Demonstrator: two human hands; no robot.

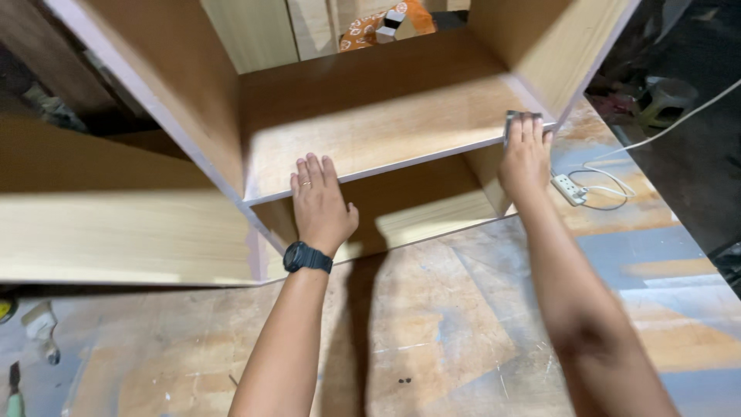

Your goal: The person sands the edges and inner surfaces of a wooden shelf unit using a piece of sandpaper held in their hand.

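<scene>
A light wooden cabinet (154, 224) lies on its side on a worn workbench (432, 324). My left hand (319, 202), with a ring and a black wristwatch, rests flat with fingers together on the front edge of the cabinet's shelf board (370, 123). My right hand (525, 154) presses a small grey sanding block (511, 117) against the right end of that same shelf edge, where it meets the cabinet's side panel (556, 46). Most of the block is hidden under my fingers.
A white power strip (570, 188) with a white cable (656, 131) lies on the bench right of the cabinet. A plastic stool (665, 96) stands on the floor at the far right. Small tools (38, 328) lie at the bench's left edge. Orange cloth (386, 19) shows behind the cabinet.
</scene>
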